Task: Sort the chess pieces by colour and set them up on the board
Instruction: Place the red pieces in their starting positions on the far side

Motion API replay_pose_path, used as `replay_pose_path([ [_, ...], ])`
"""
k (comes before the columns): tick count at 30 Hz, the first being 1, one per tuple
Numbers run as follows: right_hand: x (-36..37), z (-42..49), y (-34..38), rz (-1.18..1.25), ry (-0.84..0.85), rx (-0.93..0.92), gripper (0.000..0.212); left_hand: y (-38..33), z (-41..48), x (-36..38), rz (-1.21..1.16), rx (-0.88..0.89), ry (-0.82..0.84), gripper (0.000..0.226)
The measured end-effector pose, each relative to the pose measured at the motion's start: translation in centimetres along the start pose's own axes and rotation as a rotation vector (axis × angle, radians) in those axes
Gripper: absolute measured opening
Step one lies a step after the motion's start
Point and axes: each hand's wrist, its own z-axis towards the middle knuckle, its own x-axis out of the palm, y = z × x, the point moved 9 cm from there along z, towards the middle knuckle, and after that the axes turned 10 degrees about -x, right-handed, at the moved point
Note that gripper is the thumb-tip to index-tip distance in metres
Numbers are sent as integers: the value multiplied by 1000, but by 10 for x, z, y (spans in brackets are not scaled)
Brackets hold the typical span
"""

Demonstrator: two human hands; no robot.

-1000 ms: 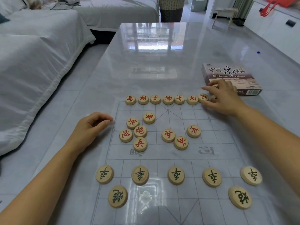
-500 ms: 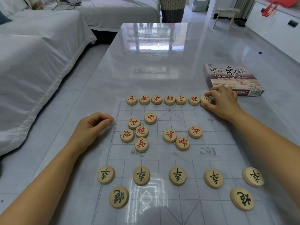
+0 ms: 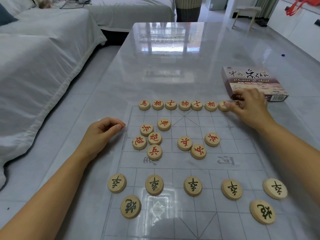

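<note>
A clear plastic board sheet (image 3: 173, 163) lies on the glossy table. Red pieces form a back row (image 3: 184, 105) along its far edge. My right hand (image 3: 251, 110) is at that row's right end. Its fingers curl around a red chariot piece (image 3: 239, 103) and its thumb touches the neighbouring red piece (image 3: 223, 106). Several loose red pieces (image 3: 154, 138) lie scattered mid-board. Black pieces (image 3: 192, 186) stand in a near row, with two more (image 3: 130, 207) closer to me. My left hand (image 3: 102, 134) rests loosely curled beside the board's left edge and holds nothing.
The Chinese chess box (image 3: 251, 78) lies just behind my right hand. A covered sofa (image 3: 34, 66) runs along the table's left side. A woven basket (image 3: 187, 7) and a small stool (image 3: 245, 13) stand beyond the far end.
My right hand has shifted slightly right along the red back row, and a red chariot piece now shows under its fingers at the row's end. My left hand has stayed put.
</note>
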Motion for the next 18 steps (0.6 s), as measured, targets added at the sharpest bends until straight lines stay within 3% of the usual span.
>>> replay_pose_path([
  [2,-8,-11,-12,71,-100,41,59,1,0,0,0,-5,2,15],
  [8,-3,-29,-39,313,-192,153,19,-3,-3,8,131,31,80,12],
  [12,1,-27,-38,311,-150,146,14,-12,-11,22,346,17,215,35],
  [18,1,-29,-35,346,-138,165,11,-30,-30,50,627,152,170,42],
])
